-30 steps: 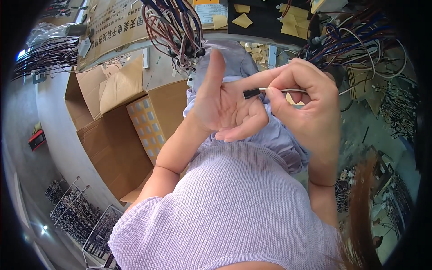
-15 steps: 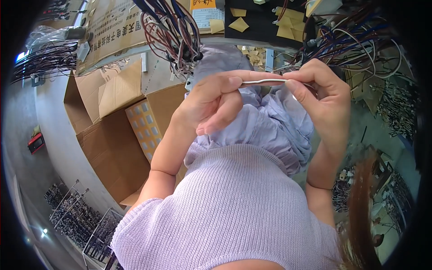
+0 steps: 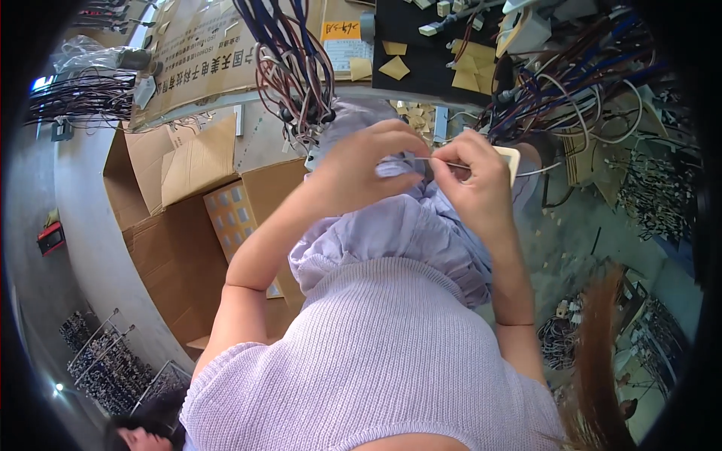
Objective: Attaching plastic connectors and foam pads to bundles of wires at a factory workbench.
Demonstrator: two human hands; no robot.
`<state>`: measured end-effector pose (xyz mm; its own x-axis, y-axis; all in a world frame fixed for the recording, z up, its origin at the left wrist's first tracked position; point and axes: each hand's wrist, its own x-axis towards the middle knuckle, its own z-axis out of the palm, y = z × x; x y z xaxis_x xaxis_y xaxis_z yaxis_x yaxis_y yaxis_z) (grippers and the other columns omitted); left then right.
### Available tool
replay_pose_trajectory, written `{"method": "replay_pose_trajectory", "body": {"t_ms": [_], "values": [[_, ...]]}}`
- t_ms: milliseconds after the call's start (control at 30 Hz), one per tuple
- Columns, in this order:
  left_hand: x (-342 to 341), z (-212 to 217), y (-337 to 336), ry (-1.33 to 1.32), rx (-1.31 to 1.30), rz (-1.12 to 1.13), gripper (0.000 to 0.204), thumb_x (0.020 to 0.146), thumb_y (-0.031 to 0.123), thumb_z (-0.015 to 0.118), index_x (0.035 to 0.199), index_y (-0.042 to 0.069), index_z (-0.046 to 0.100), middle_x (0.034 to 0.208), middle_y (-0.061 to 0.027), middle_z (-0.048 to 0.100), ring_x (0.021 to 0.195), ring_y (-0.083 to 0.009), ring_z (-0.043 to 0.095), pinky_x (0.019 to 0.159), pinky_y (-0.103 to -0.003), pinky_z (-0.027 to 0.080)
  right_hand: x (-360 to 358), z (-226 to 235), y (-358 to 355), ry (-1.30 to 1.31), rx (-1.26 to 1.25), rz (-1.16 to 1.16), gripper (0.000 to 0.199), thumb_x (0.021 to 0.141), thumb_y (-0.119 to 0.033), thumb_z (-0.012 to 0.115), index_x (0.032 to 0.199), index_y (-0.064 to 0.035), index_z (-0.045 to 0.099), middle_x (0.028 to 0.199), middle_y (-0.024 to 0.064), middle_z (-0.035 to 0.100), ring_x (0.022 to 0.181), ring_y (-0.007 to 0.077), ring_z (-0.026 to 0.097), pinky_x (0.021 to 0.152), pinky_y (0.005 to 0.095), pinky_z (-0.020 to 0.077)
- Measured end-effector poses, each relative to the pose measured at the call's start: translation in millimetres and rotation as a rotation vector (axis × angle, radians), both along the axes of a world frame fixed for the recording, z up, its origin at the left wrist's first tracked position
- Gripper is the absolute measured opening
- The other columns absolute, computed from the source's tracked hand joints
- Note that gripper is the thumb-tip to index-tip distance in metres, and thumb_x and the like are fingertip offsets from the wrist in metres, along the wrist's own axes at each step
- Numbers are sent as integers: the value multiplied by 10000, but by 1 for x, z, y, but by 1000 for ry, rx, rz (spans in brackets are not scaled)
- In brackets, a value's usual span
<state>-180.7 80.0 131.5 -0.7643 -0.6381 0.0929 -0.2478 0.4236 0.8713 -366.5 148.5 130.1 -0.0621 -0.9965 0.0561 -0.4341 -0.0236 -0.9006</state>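
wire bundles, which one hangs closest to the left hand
The bundle of dark red and blue wires hanging just above the left hand; the tangled bundle lies beyond the right hand.

Both forearms rise from the lower edge and meet in front of the chest, bare below the short knit sleeves. The left hand point(image 3: 359, 171) is turned back-up, its fingers curled inward and the fingertips drawn together toward the right hand. The right hand point(image 3: 475, 180) faces it, close beside, thumb and forefinger pressed in a tight pinching grip (what lies between them is too thin to make out clearly). The left elbow bends outward; the right forearm runs nearly straight up.
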Motion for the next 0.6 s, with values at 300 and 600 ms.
{"method": "replay_pose_trajectory", "body": {"t_ms": [300,600], "values": [[-28,-46,-41,83,-259,364,77,697,16,661,769,40,650,1055,-139,617,949,-306,617,826,-377,491,-14,-43,-89,218,-181,-144,174,898,-144,550,908,-6,655,886,163,639,784,326,621,697,409,492],[-40,-66,-91,-176,-327,195,106,680,118,705,786,116,709,1333,-161,490,1156,-321,518,979,-390,406,-21,-67,-172,462,51,-334,255,775,-271,699,810,-19,710,804,199,673,805,376,658,709,438,514]]}}
